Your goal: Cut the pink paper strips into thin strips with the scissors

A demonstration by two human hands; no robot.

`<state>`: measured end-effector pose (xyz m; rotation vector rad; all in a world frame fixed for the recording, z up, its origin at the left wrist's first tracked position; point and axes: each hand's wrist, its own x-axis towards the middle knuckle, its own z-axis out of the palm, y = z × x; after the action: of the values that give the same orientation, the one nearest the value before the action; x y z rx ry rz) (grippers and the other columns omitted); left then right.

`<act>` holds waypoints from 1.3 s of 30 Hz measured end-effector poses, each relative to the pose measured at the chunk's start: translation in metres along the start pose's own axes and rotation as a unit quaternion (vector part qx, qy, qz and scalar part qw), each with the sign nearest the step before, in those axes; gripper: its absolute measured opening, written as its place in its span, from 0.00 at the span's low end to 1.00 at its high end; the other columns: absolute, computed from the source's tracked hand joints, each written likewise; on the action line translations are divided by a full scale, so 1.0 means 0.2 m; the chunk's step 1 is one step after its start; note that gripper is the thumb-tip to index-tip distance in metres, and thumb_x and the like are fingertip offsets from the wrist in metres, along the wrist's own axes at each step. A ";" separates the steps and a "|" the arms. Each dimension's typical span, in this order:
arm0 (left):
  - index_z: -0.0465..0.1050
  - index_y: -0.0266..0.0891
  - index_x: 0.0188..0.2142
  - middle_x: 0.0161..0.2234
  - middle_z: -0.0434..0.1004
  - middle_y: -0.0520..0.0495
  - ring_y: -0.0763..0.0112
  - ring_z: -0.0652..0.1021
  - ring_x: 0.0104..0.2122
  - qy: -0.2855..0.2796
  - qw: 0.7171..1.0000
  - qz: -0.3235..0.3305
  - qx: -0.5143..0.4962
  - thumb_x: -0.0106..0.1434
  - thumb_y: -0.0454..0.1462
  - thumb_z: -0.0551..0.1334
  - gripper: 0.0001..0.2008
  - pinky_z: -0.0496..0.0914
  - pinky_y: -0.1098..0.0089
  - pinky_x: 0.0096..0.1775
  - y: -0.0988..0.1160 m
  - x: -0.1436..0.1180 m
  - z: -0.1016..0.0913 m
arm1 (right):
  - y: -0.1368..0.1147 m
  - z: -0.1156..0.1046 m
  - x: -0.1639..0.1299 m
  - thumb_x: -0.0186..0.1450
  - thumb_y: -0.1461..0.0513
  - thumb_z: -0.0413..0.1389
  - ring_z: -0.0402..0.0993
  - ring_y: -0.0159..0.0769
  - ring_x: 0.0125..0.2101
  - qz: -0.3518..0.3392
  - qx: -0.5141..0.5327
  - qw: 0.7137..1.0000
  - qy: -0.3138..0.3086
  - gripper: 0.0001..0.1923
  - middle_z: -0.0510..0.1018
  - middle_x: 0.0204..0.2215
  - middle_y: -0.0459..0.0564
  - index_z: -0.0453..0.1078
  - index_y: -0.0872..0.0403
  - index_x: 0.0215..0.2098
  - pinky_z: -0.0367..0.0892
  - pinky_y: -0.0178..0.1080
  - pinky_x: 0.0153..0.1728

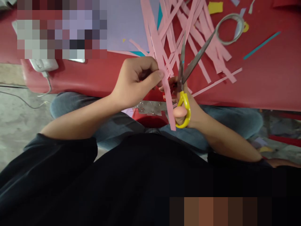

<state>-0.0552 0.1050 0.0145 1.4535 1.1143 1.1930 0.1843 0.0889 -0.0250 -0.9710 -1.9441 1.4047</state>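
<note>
My left hand (138, 81) pinches a long pink paper strip (167, 94) between thumb and fingers; its lower end hangs down over my lap. My right hand (185, 105) grips a pair of scissors (182, 75), with the thumb through the yellow handle loop. Both blades point away from me and are spread apart. The held strip passes just left of the scissors, in front of the partly hidden fingers of my right hand. Behind both hands lies a loose heap of cut pink paper strips (199, 37).
The red table (263, 81) holds a roll of tape (229, 29), a thin teal strip (262, 45), yellow scraps (215, 7) and a lilac sheet (127, 28). At the left are a white charger (44, 64) and its cable. Blurred blocks hide two areas.
</note>
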 end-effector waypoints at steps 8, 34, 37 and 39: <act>0.74 0.41 0.29 0.26 0.80 0.49 0.71 0.79 0.25 -0.034 0.999 0.004 -0.030 0.74 0.41 0.71 0.17 0.73 0.68 0.29 0.03 -0.06 0.06 | -0.14 -0.01 0.02 0.65 0.20 0.47 0.84 0.60 0.52 -0.027 -0.065 0.996 -0.054 0.57 0.82 0.57 0.64 0.58 0.52 0.73 0.81 0.60 0.49; 0.74 0.42 0.27 0.26 0.81 0.50 0.69 0.81 0.26 -0.046 0.997 -0.052 -0.025 0.72 0.39 0.74 0.17 0.75 0.67 0.31 0.07 -0.08 0.07 | -0.16 0.01 0.01 0.62 0.17 0.46 0.86 0.61 0.46 0.005 -0.108 0.993 -0.056 0.60 0.84 0.52 0.63 0.62 0.52 0.70 0.81 0.59 0.44; 0.73 0.42 0.27 0.26 0.81 0.49 0.69 0.81 0.26 -0.046 0.997 -0.051 -0.024 0.72 0.38 0.73 0.17 0.75 0.67 0.30 0.08 -0.08 0.07 | -0.16 0.01 0.00 0.62 0.18 0.46 0.86 0.61 0.45 0.000 -0.103 0.993 -0.050 0.60 0.84 0.50 0.62 0.62 0.52 0.70 0.81 0.60 0.44; 0.72 0.43 0.27 0.25 0.80 0.49 0.69 0.81 0.26 -0.044 0.998 -0.046 -0.026 0.72 0.39 0.72 0.18 0.76 0.66 0.30 0.08 -0.08 0.08 | -0.16 0.01 -0.01 0.63 0.19 0.47 0.86 0.58 0.44 0.013 -0.098 0.994 -0.050 0.58 0.84 0.48 0.61 0.63 0.52 0.69 0.81 0.58 0.44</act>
<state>-0.0406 0.0847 0.0255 1.3864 1.0719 1.0757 0.1762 0.0808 0.0042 -1.0349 -2.1843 1.3179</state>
